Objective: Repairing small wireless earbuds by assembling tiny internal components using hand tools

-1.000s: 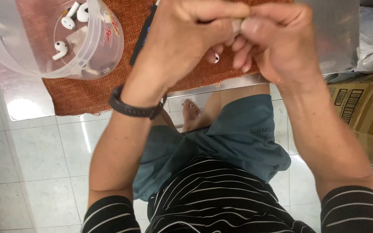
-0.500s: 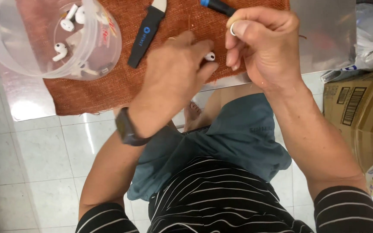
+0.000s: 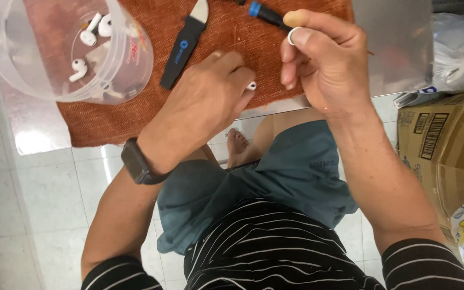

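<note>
Seen from above, a seated person works at a desk [image 3: 33, 134] covered by a rust-brown cloth [image 3: 108, 118]. The left hand [image 3: 205, 104] pinches a white earbud [image 3: 252, 85] at its fingertips, the bud just left of the right hand [image 3: 323, 64]. The right hand's grip clasps a blue-tipped tool [image 3: 267, 15] and a small white ring [image 3: 293, 35], the tool's long axis running far-left. A clear tub [image 3: 6, 70] of earbuds sits far left.

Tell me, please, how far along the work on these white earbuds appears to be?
Three white earbuds lie in the clear plastic tub, apparently sorted, though whether finished cannot be told. In hand: the left hand holds one earbud piece, while the right hand pinches a small white ring and a blue-collared tool. The black pry tool lies on the brown cloth.
</note>
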